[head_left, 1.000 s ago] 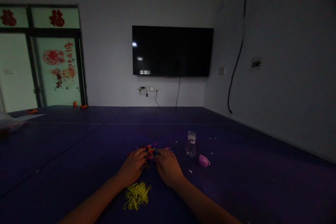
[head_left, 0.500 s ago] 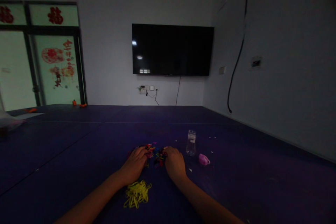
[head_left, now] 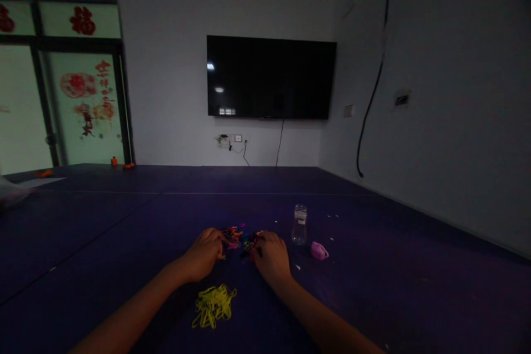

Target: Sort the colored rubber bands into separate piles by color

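A loose heap of mixed-colour rubber bands (head_left: pixel 236 236) lies between my two hands on the dark purple tabletop. At its left edge, my left hand (head_left: pixel 204 254) has its fingers curled in against the bands; the fingertips are hard to see. My right hand (head_left: pixel 271 257) is bent over the heap's right part, with bands under and between its closed fingers. Nearer to me sits a separate tangle of yellow rubber bands (head_left: pixel 214 306), touched by neither hand. Right of my right hand stand an upright clear bottle (head_left: pixel 299 227) without a cap and a small pink lid-like piece (head_left: pixel 319 250) with a loop.
Small white scraps (head_left: pixel 297 267) are scattered around the bottle. A clear plastic bag (head_left: pixel 12 191) lies at the far left, with orange objects (head_left: pixel 114 161) along the far edge. Thin seams cross the tabletop (head_left: pixel 124 265). A television (head_left: pixel 271 77) hangs on the wall beyond.
My left hand has drawn left, uncovering more of the mixed bands. My right hand has shifted slightly, its fingers bent further into the heap. The view has turned a little to the right.
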A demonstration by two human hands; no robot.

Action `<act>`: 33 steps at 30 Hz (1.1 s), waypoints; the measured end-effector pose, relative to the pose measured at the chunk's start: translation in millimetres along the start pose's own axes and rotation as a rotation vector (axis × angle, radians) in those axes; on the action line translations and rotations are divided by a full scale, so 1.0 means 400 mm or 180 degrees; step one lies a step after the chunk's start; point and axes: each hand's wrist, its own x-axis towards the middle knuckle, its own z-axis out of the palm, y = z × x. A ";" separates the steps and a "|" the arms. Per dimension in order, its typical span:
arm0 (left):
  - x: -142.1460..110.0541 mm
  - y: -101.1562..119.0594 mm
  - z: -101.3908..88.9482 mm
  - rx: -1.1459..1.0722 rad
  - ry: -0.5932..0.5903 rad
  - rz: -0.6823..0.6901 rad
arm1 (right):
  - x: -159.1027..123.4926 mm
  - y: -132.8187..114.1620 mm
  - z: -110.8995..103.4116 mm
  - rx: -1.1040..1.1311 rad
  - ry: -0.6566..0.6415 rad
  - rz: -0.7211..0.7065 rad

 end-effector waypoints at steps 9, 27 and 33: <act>-0.032 0.083 -0.075 0.0285 -0.1105 0.0126 | -0.001 -0.012 -0.010 -0.0004 0.0038 0.0221; -0.033 0.098 -0.086 0.0040 -0.1877 -0.0181 | 0.004 -0.019 -0.016 -0.0007 0.0166 0.0202; -0.018 0.083 -0.076 -0.0166 -0.1206 -0.0408 | 0.004 -0.016 -0.011 0.0066 0.0233 0.0180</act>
